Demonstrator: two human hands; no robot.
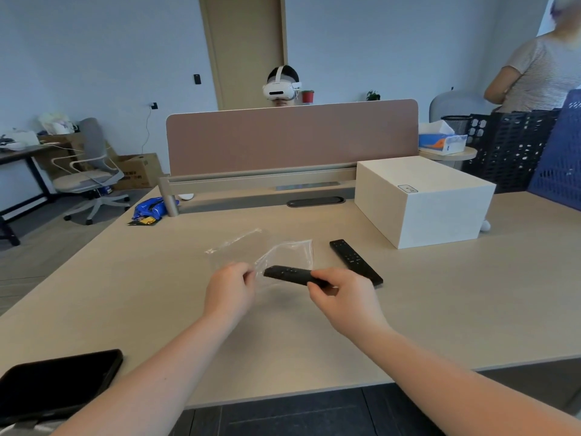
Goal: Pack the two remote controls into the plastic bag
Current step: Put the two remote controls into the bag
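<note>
A: Head view, centre of frame: what has each grip got?

B: The right hand point(341, 298) pinches one remote control point(290, 274), its near end hidden by fingers. The left hand point(231, 289) pinches the clear plastic bag point(284, 251), whose edges are hard to trace.

A: The other?

B: The second remote control point(355, 261) lies on the counter point(125, 294), right of centre, partly behind the right hand.

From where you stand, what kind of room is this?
Most likely a shared office: a desk with a divider screen, a swivel chair and stacked plastic crates.
</note>
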